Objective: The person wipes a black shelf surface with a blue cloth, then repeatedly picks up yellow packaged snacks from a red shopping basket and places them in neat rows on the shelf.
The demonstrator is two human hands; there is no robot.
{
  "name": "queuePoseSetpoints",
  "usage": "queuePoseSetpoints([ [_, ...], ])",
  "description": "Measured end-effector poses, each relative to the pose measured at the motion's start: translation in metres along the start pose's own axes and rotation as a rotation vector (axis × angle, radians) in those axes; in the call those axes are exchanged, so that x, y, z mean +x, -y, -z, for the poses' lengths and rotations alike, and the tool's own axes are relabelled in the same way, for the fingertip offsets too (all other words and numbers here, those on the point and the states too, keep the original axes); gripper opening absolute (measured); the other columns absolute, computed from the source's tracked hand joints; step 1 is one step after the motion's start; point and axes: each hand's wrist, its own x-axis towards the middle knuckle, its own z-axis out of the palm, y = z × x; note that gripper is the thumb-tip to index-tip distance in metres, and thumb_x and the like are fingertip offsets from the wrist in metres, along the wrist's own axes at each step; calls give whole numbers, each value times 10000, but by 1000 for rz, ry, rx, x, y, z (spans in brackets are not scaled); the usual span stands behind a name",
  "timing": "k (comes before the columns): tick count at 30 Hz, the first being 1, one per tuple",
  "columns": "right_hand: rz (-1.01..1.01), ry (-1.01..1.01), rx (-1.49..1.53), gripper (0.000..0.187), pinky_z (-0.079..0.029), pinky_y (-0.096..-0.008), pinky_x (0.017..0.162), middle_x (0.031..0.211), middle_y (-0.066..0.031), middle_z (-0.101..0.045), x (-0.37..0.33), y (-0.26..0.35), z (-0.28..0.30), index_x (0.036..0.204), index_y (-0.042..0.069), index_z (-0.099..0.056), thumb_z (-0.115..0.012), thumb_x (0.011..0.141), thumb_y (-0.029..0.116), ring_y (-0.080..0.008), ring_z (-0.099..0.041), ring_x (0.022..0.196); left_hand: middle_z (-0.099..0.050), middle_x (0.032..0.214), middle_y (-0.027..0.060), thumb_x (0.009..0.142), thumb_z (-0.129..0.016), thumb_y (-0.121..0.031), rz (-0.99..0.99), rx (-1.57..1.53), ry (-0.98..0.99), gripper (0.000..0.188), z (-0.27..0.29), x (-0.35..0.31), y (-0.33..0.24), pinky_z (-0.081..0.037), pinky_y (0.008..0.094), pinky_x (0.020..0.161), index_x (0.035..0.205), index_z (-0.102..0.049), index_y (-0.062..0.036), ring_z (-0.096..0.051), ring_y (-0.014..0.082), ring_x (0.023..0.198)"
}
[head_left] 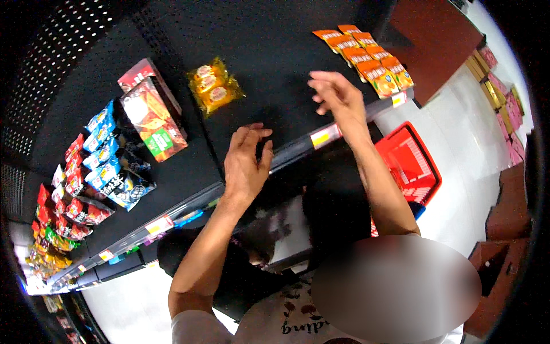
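Note:
My left hand (246,157) hovers over the front of a black shelf (275,106), its fingers loosely bent and apart with nothing in them. Just beyond it lies a yellow see-through pack of small cakes or buns (216,87). My right hand (341,100) is over the shelf's front edge to the right, also holding nothing, its fingers half curled but apart. Closest to that hand are rows of orange and yellow snack sachets (375,63) at the shelf's right end. Left of the yellow pack stand brown and red snack boxes (153,117).
Blue snack bags (117,180) and red snack bags (74,212) fill the left of the shelf. A clear price rail (292,150) with tags runs along its front. On the floor at right is a red shopping basket (408,163). Pink and gold packages (507,109) sit farther right.

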Motion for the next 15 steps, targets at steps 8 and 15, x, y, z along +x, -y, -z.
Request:
queuePoseSetpoints([
  [8, -392, -303, -316, 277, -513, -253, 642, 1003, -65, -667, -146, -104, 187, 1214, 37, -597, -568, 969, 162, -132, -625, 795, -652, 1097, 153, 887, -619, -60, -45, -16, 74, 163, -1, -6, -15, -451, 364, 945, 1043, -661, -37, -612, 292, 1063],
  [15, -367, -9, -896, 398, -521, -416, 767, 1002, -181, -670, -266, -262, 272, 1173, 52, -610, -656, 840, 264, -325, -651, 864, -638, 1159, 121, 919, -599, -81, -82, -49, 73, 167, -7, -1, -19, -495, 296, 766, 1070, -663, -50, -619, 228, 1030],
])
